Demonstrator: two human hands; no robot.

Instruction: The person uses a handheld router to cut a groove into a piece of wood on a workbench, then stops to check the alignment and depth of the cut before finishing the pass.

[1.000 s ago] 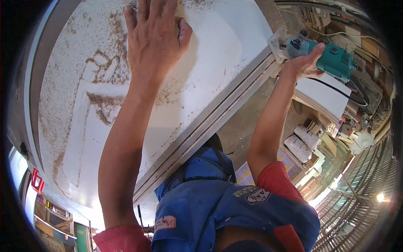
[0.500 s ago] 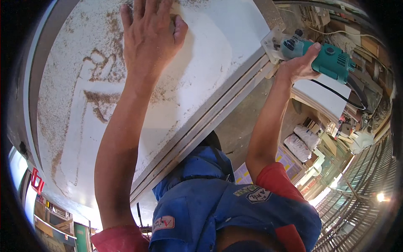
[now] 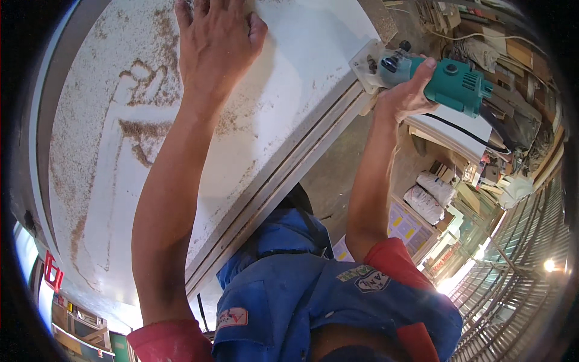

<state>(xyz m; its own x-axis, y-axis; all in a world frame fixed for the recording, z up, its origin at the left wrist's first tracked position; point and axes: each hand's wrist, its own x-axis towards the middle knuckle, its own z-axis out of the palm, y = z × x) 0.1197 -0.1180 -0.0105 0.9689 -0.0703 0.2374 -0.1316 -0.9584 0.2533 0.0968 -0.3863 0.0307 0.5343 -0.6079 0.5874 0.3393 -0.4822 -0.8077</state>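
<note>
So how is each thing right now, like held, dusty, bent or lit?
White panel: dusty.
Green power tool: held at the panel's edge; can't tell if it's running.
Right hand: holding that tool.
Left hand: palm down over the panel, fingertips partly cut off.
Brown dust: scattered in patches.
Black cord: bent.
Lamp: lit.

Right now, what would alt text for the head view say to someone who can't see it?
A person's right hand grips a teal corded power tool at the grooved edge of a white panel. The left hand lies over the panel, among scattered brown dust.
</note>
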